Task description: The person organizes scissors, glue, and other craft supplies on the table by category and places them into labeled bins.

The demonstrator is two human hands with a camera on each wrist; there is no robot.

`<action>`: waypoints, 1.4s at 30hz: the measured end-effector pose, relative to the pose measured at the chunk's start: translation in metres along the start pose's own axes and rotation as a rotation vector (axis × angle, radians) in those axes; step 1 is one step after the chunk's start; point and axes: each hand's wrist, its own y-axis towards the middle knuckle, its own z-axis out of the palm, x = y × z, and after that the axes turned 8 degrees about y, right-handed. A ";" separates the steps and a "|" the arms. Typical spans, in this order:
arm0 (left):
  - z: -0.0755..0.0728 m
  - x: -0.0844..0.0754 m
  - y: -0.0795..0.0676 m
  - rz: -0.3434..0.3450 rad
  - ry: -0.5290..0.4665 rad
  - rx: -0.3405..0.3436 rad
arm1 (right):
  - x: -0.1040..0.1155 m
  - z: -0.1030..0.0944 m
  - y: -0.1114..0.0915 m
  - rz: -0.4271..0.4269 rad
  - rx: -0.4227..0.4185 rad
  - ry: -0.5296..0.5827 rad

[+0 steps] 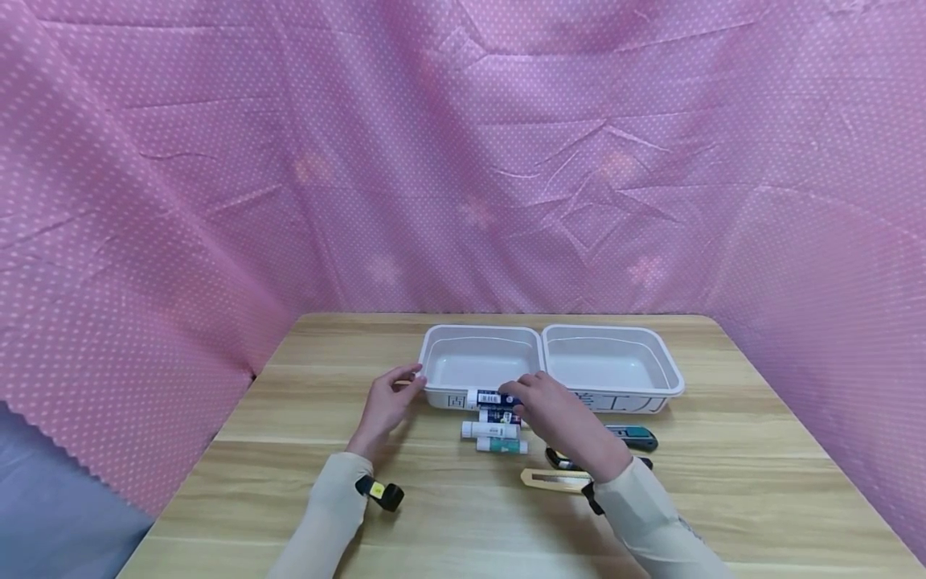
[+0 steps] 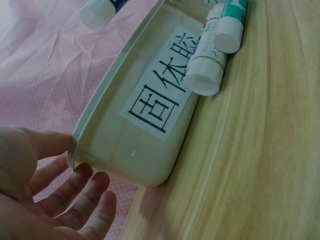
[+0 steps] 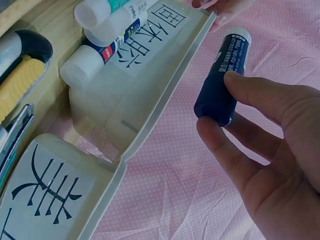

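In the head view my right hand pinches a dark blue glue stick between thumb and fingers, above the front rim of the left white tray. My left hand grips that tray's near left corner, thumb on the rim and fingers beneath, as the left wrist view shows. Just in front of the tray lie a dark glue stick with a red patch, a white glue stick and a green glue stick.
A second white tray stands against the first on the right; both carry printed labels. Nearer, under the right forearm, lie a yellow utility knife, a black one and a teal-and-black one. Pink cloth hangs behind the table.
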 end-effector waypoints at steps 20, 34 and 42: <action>-0.001 0.002 -0.001 -0.051 0.026 0.014 | -0.010 0.004 0.008 0.080 -0.115 0.106; 0.000 0.002 0.000 -0.074 0.020 0.036 | -0.021 0.012 0.012 0.159 -0.141 0.150; 0.001 0.005 0.000 -0.023 0.014 0.006 | -0.026 0.015 0.012 0.132 -0.199 0.150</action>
